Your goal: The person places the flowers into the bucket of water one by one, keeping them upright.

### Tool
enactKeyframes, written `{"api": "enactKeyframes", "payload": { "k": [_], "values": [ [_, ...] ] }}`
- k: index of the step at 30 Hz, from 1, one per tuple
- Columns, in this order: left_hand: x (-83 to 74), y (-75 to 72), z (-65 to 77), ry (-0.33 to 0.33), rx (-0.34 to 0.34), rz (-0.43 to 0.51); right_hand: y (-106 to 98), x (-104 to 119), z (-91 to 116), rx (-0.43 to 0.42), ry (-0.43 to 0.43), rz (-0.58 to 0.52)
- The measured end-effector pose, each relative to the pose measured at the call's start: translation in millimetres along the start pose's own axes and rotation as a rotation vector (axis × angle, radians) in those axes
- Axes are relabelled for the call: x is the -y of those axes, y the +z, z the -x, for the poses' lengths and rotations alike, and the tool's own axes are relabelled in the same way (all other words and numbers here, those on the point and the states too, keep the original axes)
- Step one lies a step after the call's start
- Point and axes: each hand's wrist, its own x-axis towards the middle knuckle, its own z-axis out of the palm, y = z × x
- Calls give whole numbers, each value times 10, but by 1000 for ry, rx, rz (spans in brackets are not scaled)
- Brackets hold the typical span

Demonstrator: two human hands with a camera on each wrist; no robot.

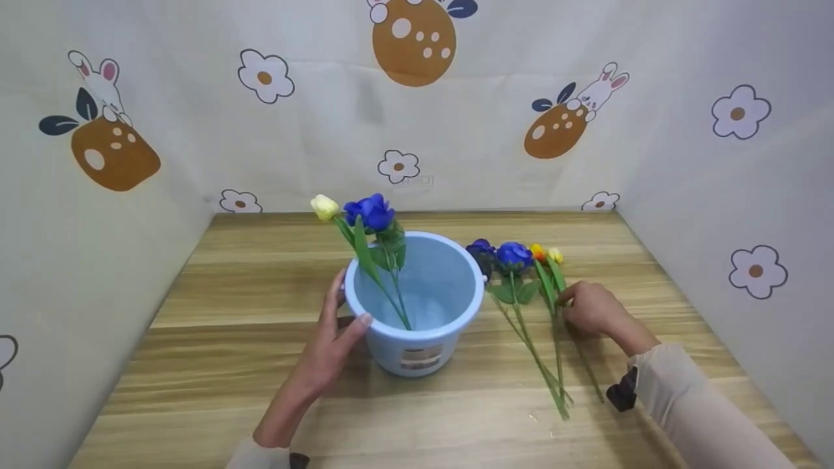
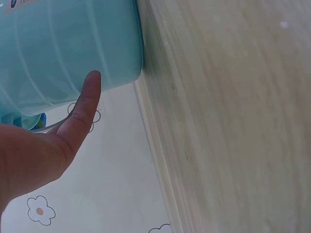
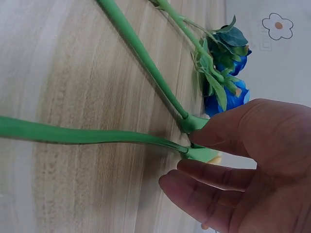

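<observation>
A light blue bucket (image 1: pixel 449 319) stands on the wooden table with a white tulip (image 1: pixel 324 207) and a blue rose (image 1: pixel 370 212) leaning inside it. My left hand (image 1: pixel 332 352) holds the bucket's left side, thumb at the rim. One finger (image 2: pixel 86 104) lies along the wall in the left wrist view. My right hand (image 1: pixel 596 307) is beside a yellow tulip (image 1: pixel 554 255) and an orange tulip (image 1: pixel 537 252) on the table. In the right wrist view, green stems (image 3: pixel 146 60) pass by the parted thumb and fingers; the thumb hides part of them.
Another blue rose (image 1: pixel 514 256) and a darker blue flower (image 1: pixel 481 247) lie right of the bucket, their stems pointing toward me. Patterned walls (image 1: pixel 313 143) enclose the table (image 1: pixel 247 280) at the back and both sides. A black object (image 1: pixel 622 389) sits at my right wrist.
</observation>
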Motion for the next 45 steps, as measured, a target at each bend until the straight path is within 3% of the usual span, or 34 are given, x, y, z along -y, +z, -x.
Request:
{"api": "enactKeyframes", "payload": {
  "k": [12, 20, 36, 45],
  "values": [
    [-12, -6, 12, -10, 6, -8, -16, 23, -16, 63, -18, 52],
    [1, -6, 10, 2, 10, -20, -15, -4, -9, 59, -75, 81],
    [4, -9, 11, -5, 18, -15, 23, -92, -26, -32, 82, -42],
    [-1, -4, 9, -2, 18, -7, 47, -136, 7, -91, 103, -61]
  ]
}}
